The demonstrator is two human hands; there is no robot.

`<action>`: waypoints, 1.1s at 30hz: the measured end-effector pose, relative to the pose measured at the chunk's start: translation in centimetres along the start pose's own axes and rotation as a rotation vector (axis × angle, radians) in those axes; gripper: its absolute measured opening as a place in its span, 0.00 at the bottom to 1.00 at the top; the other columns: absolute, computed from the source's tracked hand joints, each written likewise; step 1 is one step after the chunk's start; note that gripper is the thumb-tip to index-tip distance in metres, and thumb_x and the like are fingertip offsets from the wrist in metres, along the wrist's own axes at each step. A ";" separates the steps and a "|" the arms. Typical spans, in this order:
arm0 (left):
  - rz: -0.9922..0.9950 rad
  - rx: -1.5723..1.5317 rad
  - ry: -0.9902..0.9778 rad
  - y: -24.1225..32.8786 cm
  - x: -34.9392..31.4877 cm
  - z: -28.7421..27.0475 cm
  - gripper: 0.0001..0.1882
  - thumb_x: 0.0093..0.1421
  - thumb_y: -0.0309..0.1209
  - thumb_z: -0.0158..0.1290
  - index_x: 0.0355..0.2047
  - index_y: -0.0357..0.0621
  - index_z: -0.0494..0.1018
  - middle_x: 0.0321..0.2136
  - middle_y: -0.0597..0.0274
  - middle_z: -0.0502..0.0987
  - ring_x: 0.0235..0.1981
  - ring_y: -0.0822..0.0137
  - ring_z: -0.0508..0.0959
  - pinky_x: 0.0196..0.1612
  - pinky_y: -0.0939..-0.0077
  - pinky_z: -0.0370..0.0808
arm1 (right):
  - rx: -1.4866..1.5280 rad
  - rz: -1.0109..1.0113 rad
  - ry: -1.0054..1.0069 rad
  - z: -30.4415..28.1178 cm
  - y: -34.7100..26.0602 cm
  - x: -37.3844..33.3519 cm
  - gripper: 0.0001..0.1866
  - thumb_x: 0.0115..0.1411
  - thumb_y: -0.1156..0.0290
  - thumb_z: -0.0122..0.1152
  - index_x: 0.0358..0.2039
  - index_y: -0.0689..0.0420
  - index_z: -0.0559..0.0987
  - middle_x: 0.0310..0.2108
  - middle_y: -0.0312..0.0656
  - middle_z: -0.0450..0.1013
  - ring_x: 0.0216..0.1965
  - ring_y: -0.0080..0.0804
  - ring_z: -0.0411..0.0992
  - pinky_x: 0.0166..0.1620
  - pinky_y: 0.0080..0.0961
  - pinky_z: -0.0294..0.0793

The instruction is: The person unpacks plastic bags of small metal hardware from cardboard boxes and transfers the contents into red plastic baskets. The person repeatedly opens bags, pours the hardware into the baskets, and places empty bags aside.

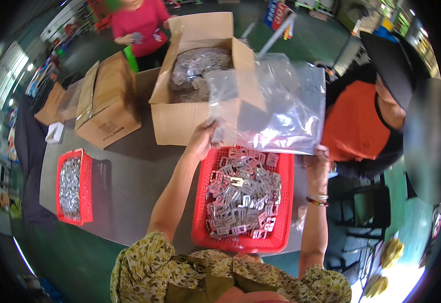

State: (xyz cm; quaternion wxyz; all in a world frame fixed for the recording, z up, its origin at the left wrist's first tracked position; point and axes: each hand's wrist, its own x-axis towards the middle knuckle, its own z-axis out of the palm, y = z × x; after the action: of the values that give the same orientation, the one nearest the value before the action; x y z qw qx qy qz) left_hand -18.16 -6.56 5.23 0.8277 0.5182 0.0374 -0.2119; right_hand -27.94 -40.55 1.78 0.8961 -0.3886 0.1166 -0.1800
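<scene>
Grips of left hand [205, 139] and right hand [319, 159] held clear bag [283, 113] by its edge above bench [129, 174], near open carton [180, 123]. Good handling likely meant corners wide, edge taut. Counted: one bench, two cartons at least, two red baskets [289, 202], one bag, metal buckles [240, 204] too many to count.

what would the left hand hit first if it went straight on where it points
The clear plastic bag that the left hand holds, then probably the open cardboard box behind it, though depth is unclear.
</scene>
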 end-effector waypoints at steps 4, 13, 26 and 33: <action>0.175 0.193 0.186 1.5 9.6 -2.0 0.13 0.63 0.41 0.54 0.44 0.49 0.72 0.27 0.73 0.72 0.25 0.80 0.73 0.20 0.83 0.68 | -0.178 -0.066 -0.074 -2.2 0.9 9.2 0.09 0.56 0.82 0.59 0.28 0.49 0.74 0.31 0.32 0.74 0.37 0.26 0.72 0.40 0.26 0.69; 0.563 1.008 0.511 6.7 22.2 -7.2 0.30 0.61 0.39 0.54 0.60 0.39 0.62 0.57 0.45 0.67 0.52 0.57 0.73 0.53 0.68 0.72 | -0.072 0.127 0.151 -8.1 12.8 22.5 0.08 0.58 0.75 0.56 0.39 0.52 0.71 0.44 0.40 0.72 0.51 0.38 0.70 0.55 0.46 0.70; 0.353 2.045 -0.053 0.0 31.2 -11.1 0.28 0.56 0.33 0.55 0.59 0.50 0.66 0.61 0.42 0.59 0.64 0.45 0.56 0.61 0.32 0.50 | -0.319 0.575 -0.221 -6.3 17.4 23.9 0.47 0.61 0.59 0.55 0.69 0.44 0.34 0.61 0.62 0.54 0.57 0.56 0.63 0.48 0.53 0.73; 0.363 1.737 0.037 0.7 29.8 -9.8 0.11 0.62 0.30 0.43 0.38 0.39 0.73 0.32 0.44 0.77 0.38 0.47 0.78 0.41 0.54 0.75 | -0.639 0.344 -0.332 -2.8 12.1 18.3 0.42 0.61 0.56 0.56 0.69 0.52 0.47 0.58 0.50 0.63 0.51 0.39 0.69 0.45 0.37 0.73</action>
State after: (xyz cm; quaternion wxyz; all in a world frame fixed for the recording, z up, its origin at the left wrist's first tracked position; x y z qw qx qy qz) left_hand 10.68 -7.01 -7.07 0.1623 0.9647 -0.2061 -0.0226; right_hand -9.47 -42.25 -10.32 0.7537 -0.6466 0.0836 0.0833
